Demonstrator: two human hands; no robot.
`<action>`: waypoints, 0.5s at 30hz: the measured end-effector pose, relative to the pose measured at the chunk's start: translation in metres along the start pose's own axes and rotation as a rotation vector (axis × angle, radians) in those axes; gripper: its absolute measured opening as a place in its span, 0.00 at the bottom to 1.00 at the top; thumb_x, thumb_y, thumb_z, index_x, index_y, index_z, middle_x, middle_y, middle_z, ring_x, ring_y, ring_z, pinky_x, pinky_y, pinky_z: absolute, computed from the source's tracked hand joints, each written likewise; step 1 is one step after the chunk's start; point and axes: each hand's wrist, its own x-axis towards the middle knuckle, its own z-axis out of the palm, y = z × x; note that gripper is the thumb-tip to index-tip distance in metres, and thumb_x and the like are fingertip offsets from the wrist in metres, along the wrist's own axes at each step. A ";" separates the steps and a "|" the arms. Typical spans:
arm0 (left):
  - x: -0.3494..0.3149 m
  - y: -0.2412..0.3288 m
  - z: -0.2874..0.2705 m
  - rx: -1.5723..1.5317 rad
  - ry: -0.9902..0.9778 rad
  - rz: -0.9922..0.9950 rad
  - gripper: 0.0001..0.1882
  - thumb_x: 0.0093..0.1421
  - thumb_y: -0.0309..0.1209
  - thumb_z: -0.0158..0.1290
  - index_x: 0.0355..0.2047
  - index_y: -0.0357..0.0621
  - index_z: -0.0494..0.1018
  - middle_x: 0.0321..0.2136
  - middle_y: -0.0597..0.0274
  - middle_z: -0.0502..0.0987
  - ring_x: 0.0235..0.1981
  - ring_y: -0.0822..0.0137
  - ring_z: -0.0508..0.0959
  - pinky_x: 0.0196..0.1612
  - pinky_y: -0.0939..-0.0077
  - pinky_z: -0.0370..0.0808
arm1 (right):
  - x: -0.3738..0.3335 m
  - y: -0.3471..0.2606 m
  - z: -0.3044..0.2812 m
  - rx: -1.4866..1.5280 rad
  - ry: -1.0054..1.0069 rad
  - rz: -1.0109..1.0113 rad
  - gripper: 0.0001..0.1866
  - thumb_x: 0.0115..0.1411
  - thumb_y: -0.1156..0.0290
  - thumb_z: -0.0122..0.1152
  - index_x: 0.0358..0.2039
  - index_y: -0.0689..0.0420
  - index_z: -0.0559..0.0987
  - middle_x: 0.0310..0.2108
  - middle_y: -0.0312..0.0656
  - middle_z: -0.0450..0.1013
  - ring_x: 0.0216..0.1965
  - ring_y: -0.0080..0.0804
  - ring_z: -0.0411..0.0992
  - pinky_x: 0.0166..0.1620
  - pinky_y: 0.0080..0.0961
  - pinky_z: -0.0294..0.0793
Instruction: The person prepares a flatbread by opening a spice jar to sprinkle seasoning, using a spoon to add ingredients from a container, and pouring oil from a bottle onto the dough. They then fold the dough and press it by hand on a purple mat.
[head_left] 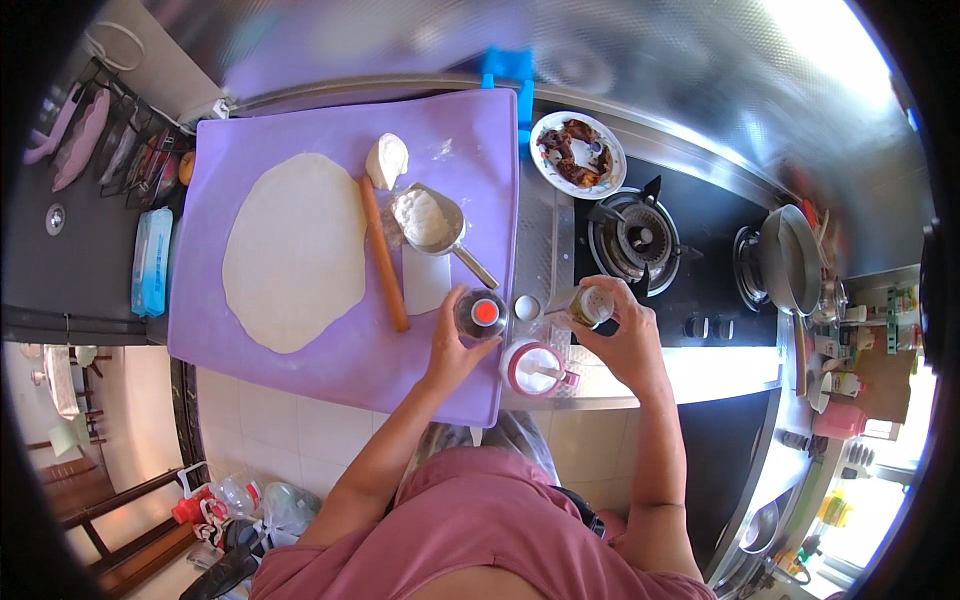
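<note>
My left hand (458,345) is closed round a dark bottle (466,318) with a red cap top, at the right edge of the purple mat (215,180). My right hand (628,335) grips a small clear spice jar (594,305) with a pale, holed-looking top. Between the two hands lies a small round whitish lid (527,307). Just below it stands a pink-rimmed jar (535,368) of white powder with a spoon in it. Left of the bottle are a white scraper (425,280), a metal scoop of flour (428,218) and a wooden rolling pin (383,255).
A large flat sheet of rolled dough (295,250) covers the mat's left. Behind the scoop sits a white lump (387,160). Right are a plate of dark browned food (578,153), a gas burner (640,235) and a pan (790,260). A blue packet (152,262) lies far left.
</note>
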 end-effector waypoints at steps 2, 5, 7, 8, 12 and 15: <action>-0.008 0.016 -0.012 0.203 0.139 0.088 0.37 0.49 0.24 0.64 0.58 0.35 0.59 0.55 0.48 0.67 0.56 0.47 0.69 0.57 0.57 0.66 | -0.008 -0.011 -0.008 -0.004 -0.043 -0.002 0.24 0.49 0.74 0.71 0.47 0.56 0.72 0.38 0.46 0.78 0.45 0.41 0.78 0.50 0.32 0.74; -0.033 0.032 -0.043 0.203 0.193 0.267 0.35 0.51 0.23 0.60 0.59 0.32 0.58 0.57 0.44 0.63 0.57 0.42 0.66 0.58 0.54 0.65 | -0.022 -0.022 -0.014 0.060 -0.064 -0.029 0.25 0.48 0.74 0.72 0.47 0.56 0.72 0.39 0.46 0.78 0.45 0.41 0.78 0.49 0.31 0.74; -0.030 0.043 -0.053 0.052 -0.056 0.375 0.38 0.51 0.25 0.62 0.60 0.32 0.57 0.58 0.43 0.63 0.57 0.43 0.66 0.58 0.55 0.65 | -0.030 -0.031 -0.014 0.073 -0.130 -0.020 0.27 0.47 0.75 0.73 0.47 0.56 0.70 0.42 0.45 0.77 0.47 0.40 0.77 0.50 0.31 0.74; -0.026 0.051 -0.057 -0.027 -0.181 0.429 0.40 0.51 0.25 0.63 0.61 0.33 0.56 0.58 0.42 0.63 0.57 0.43 0.66 0.58 0.55 0.65 | -0.034 -0.036 -0.012 0.076 -0.156 -0.022 0.28 0.46 0.76 0.74 0.47 0.57 0.70 0.44 0.44 0.77 0.48 0.38 0.77 0.52 0.31 0.73; -0.003 0.110 -0.046 -0.099 -0.443 0.252 0.44 0.50 0.28 0.66 0.64 0.36 0.55 0.56 0.43 0.67 0.57 0.45 0.69 0.58 0.57 0.66 | -0.053 -0.061 -0.002 0.096 -0.128 -0.062 0.29 0.47 0.72 0.75 0.49 0.57 0.71 0.43 0.44 0.77 0.47 0.38 0.77 0.50 0.31 0.74; -0.010 0.111 -0.039 -0.354 -0.579 0.036 0.45 0.51 0.26 0.65 0.65 0.40 0.54 0.59 0.42 0.64 0.61 0.47 0.65 0.60 0.58 0.64 | -0.067 -0.061 0.018 0.259 0.006 -0.066 0.32 0.48 0.66 0.76 0.52 0.59 0.71 0.44 0.44 0.76 0.48 0.38 0.76 0.50 0.33 0.73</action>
